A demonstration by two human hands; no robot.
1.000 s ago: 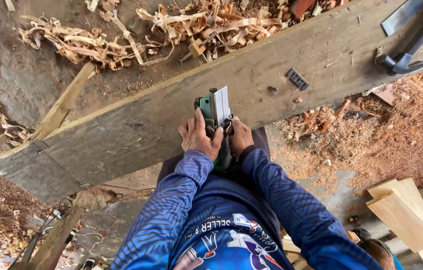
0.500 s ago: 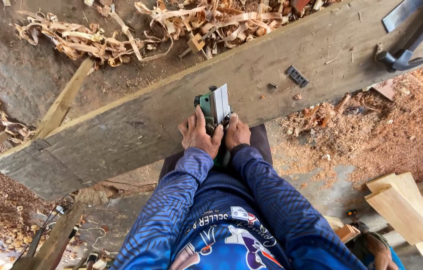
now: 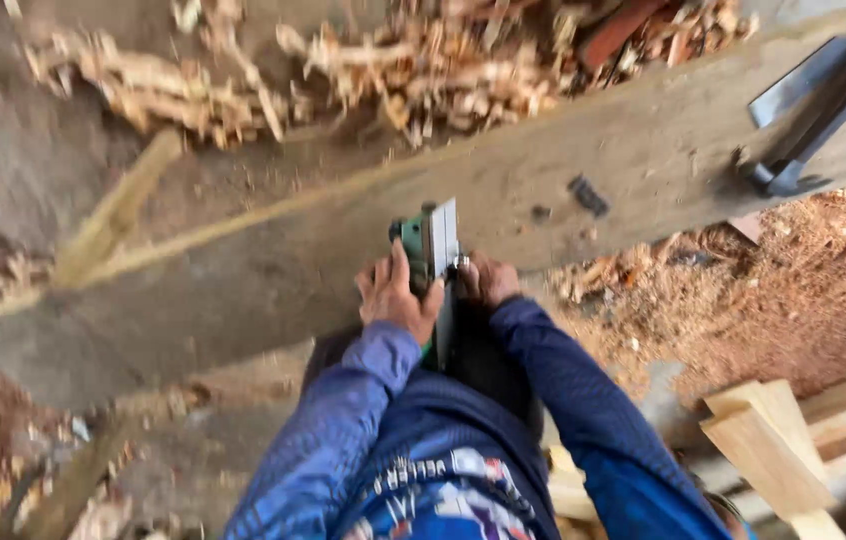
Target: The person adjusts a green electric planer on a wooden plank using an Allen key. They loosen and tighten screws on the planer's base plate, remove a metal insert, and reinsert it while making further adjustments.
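A green and silver electric hand planer (image 3: 430, 243) rests on the near edge of a long, wide grey plank (image 3: 243, 270) that runs diagonally across the view. My left hand (image 3: 393, 297) grips the planer's left side. My right hand (image 3: 488, 281) grips it on the right, beside the silver base plate. Both arms wear blue sleeves. The picture is blurred by motion.
Curled wood shavings (image 3: 383, 70) lie piled beyond the plank. A small dark object (image 3: 588, 195) and a metal tool (image 3: 813, 110) lie on the plank to the right. Reddish sawdust (image 3: 753, 300) covers the ground at right, near pale cut boards (image 3: 783, 450).
The view has shifted and blurred. The planer and both hands stay at about the same spot on the plank's near edge.
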